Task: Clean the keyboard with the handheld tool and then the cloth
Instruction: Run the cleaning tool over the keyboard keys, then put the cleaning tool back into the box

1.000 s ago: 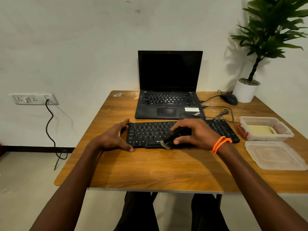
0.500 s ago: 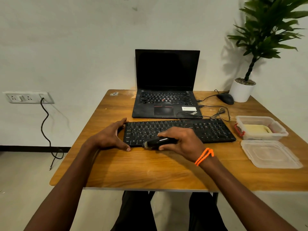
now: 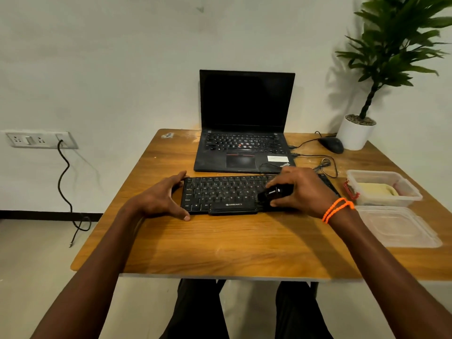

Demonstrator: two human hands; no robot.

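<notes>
The keyboard (image 3: 244,195) lies flat near the middle of the bench (image 3: 232,245), its long axis running side to side, parallel to the front edge. The right hand (image 3: 303,189) sits over the keyboard's right half with its fingers curled round a small black handheld tool (image 3: 275,193), whose tip points left and down toward the keys beside the space bar. Nearly all the uncleaned length of keys seems to lie to the left of that tip, so I'd judge the coming sweep to run leftward along the rows. The left hand (image 3: 163,199) braces the keyboard's left end, fingers spread and fairly straight, thumb at the near corner and the others at the far corner, pressing rather than gripping. Just behind the keyboard stands an open laptop (image 3: 244,133), with loose cables (image 3: 325,165) trailing to a mouse (image 3: 331,144) at the far right corner beside a potted plant (image 3: 355,134). By the right edge sits a clear tub (image 3: 406,189) holding what looks like the yellow cloth (image 3: 374,189), its lid (image 3: 396,227) lying just in front. Nothing blocks the sweep; only the bracing hand ends it.
</notes>
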